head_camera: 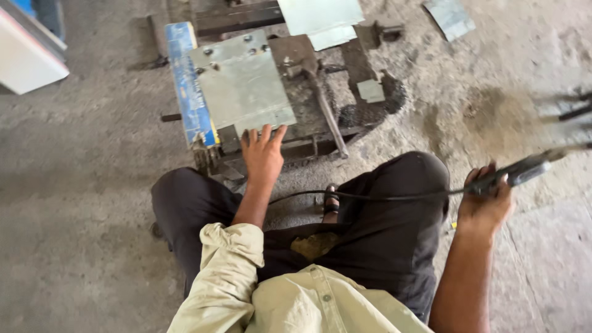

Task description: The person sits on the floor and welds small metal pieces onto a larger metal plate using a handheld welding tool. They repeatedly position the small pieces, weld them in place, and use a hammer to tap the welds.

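My left hand (262,155) lies flat, fingers spread, on the near edge of a grey sheet-metal plate (243,86) that rests on a low dark metal frame (308,145). A blue painted bar (188,80) runs along the plate's left side. My right hand (485,200) is out to the right, shut on a dark tool handle (518,172) whose tip blurs off toward the right edge. A black cable (370,197) runs from that handle across my dark trousers. A hammer (320,102) lies on the frame beside the plate.
I squat on a rough concrete floor (80,203). Loose sheet-metal pieces (320,18) lie behind the frame, another sheet-metal piece (449,17) at top right. A white panel (28,55) stands at the upper left. Dark rods (573,111) lie at the right edge.
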